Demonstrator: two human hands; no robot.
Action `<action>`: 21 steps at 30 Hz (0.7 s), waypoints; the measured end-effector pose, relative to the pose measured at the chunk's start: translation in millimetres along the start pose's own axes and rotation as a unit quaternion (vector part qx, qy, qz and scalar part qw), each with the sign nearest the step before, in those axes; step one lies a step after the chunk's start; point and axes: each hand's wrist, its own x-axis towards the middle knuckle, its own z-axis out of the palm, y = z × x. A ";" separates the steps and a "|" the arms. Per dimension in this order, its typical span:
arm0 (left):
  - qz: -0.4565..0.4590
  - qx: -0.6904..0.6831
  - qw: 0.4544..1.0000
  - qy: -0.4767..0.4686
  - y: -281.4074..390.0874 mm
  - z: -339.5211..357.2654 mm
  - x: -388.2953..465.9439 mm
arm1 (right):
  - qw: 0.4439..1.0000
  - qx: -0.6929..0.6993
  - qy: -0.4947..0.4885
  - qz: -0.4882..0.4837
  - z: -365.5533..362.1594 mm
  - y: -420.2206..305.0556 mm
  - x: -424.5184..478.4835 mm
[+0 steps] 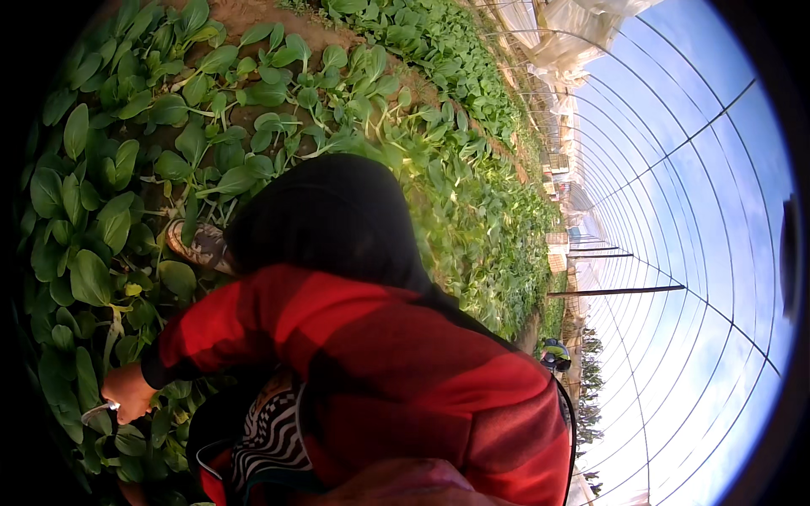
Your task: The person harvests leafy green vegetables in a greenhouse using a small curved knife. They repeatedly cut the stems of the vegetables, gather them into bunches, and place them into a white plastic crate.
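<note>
Low on the left side of the view, my right hand (130,393) is closed around a small hand sickle (96,412); only its curved blade and a bright metal part show. The hand is down among leafy greens that look like bok choy (90,278), with broad leaves around it. A pale stem (114,332) stands just above the hand. A skin-coloured patch at the bottom left edge may be my left hand (131,492), mostly hidden by leaves and shadow. My red sleeve (215,322) reaches across the view.
My bent knee (342,209) and shoe (201,245) are among the plants. Wilted greens (468,234) cover the ground beyond. Metal hoops (690,145) arch overhead, with torn plastic film (563,38). Crates (557,253) stand far off, and a distant person (555,354) is low down.
</note>
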 end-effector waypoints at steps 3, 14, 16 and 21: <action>-0.005 0.011 1.000 0.003 2.5 5.9 1.0 | 1.000 0.006 -0.003 0.010 -3.5 10.0 -3.6; -0.006 0.043 0.999 0.002 5.0 -1.1 -14.6 | 0.998 0.025 -0.029 0.041 -10.3 19.5 -13.7; -0.006 0.048 0.999 0.006 0.9 -1.1 -21.8 | 0.999 0.018 -0.035 0.037 -8.8 19.8 -16.7; 0.002 0.053 0.998 0.023 -11.0 0.0 -49.2 | 0.998 0.009 -0.046 0.035 -3.2 19.0 -24.5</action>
